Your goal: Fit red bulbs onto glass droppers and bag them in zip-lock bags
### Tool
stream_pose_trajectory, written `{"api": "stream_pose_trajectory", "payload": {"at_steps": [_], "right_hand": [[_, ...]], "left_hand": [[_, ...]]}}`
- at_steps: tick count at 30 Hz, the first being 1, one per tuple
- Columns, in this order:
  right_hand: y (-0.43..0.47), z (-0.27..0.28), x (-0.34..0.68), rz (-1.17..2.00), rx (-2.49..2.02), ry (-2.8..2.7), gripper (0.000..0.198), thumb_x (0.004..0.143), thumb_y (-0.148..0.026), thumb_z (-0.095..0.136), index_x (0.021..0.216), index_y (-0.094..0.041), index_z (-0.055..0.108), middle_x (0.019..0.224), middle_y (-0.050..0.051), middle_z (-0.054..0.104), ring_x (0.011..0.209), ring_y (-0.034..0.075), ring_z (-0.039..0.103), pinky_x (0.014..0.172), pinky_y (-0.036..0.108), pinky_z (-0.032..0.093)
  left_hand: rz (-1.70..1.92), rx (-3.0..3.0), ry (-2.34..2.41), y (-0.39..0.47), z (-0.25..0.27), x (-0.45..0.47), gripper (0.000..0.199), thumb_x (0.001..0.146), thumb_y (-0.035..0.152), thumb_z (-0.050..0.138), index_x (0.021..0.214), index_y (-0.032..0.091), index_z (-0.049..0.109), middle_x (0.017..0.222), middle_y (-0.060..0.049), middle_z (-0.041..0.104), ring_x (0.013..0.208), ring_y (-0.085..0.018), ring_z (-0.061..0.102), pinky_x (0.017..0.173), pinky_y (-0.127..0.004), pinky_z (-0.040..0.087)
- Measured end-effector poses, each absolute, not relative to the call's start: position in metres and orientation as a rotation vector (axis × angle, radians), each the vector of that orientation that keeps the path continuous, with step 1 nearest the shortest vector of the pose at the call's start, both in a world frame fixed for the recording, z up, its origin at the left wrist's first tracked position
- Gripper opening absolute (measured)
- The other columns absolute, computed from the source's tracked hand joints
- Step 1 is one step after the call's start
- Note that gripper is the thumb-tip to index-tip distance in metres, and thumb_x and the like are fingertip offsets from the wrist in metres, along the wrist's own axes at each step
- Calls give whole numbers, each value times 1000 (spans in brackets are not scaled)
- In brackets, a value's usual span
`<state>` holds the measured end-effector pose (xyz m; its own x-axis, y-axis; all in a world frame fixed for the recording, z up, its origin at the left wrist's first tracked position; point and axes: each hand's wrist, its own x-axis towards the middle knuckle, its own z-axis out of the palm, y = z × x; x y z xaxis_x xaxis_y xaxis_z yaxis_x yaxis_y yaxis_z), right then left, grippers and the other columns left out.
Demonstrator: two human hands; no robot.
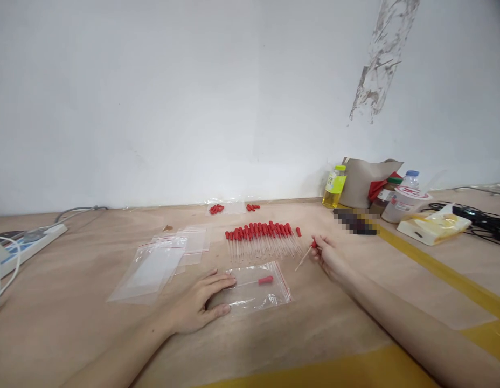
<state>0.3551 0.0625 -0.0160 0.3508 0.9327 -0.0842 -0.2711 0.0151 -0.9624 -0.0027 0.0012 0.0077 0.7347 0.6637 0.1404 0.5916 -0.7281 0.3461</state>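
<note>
Between the fingertips of my right hand is a dropper, pinched at its red rubber bulb, its thin clear tube slanting down to the left. My left hand rests with fingers spread on the left end of a clear zip bag. Inside that bag lies another dropper with a red bulb. Behind it, a row of several red-bulbed droppers lies side by side, bulbs toward the wall. Left of the row, several zip bags overlap on the table.
Two small groups of loose red bulbs lie by the wall. A power strip with white cables is at the left. At the right stand a yellow bottle, a lidded cup and a tissue pack. Yellow tape crosses the brown table covering.
</note>
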Motion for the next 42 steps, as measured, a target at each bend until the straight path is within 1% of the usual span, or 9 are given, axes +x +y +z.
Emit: {"api": "stream_pose_trajectory", "payload": {"at_steps": [9,15,24,30,33,35,38,40,42], "right_hand": [[30,-27,316,1313,-1018,-797,13,78,-29,55,72,-21,47,65,-2,56,53,9,57,52,20,49],[18,-18,324,1466,-988,-961,21,65,-27,69,74,-17,53,67,-1,60,60,8,59,59,18,50],[13,-16,330,1558,-991,-925,19,62,-21,72,71,-16,56,73,1,62,69,11,62,72,23,51],[9,-19,311,1336,-1158,-1357,22,60,-29,71,75,-16,61,61,-3,61,54,7,54,56,20,44],[10,-22,301,1124,-1196,-1473,25,59,-29,71,79,-17,63,69,-1,64,59,9,55,55,20,43],[7,-23,296,1154,-1148,-1529,35,64,-30,67,96,-19,60,80,2,66,55,9,54,51,20,42],[0,-21,295,1387,-1063,-1626,56,75,-37,56,126,-27,37,103,4,62,41,4,46,40,18,38],[-2,-19,299,1434,-1098,-1661,61,76,-40,54,131,-29,29,105,5,61,36,3,42,35,18,35],[3,-16,307,1318,-1203,-1676,54,74,-41,55,123,-24,42,90,3,64,37,4,43,34,18,34]], "left_hand": [[394,2664,973,1,7,-3,47,85,42,45,129,29,36,131,-1,43,123,-23,36,104,-45,26],[343,2644,1032,1,7,-4,49,84,43,46,130,29,35,133,-2,41,125,-25,31,102,-46,29],[371,2621,1036,4,2,-7,51,84,42,47,131,31,32,135,-1,38,125,-27,31,101,-48,29],[366,2630,1030,4,3,-6,51,84,42,46,132,32,31,136,-1,37,125,-26,32,101,-47,29],[342,2635,1040,4,3,-5,51,84,43,46,132,32,30,136,-1,37,125,-25,31,102,-46,29],[330,2626,1047,4,3,-5,51,84,43,45,132,31,30,135,-1,38,125,-25,31,102,-46,28],[315,2611,1070,4,2,-5,51,84,43,45,132,31,30,136,-1,37,126,-26,28,102,-46,27],[316,2617,1068,4,3,-5,51,84,43,45,132,31,30,136,-1,37,126,-26,28,102,-46,27],[322,2637,1043,4,5,-4,51,85,42,45,132,31,31,135,-1,38,126,-25,30,103,-45,27]]}}
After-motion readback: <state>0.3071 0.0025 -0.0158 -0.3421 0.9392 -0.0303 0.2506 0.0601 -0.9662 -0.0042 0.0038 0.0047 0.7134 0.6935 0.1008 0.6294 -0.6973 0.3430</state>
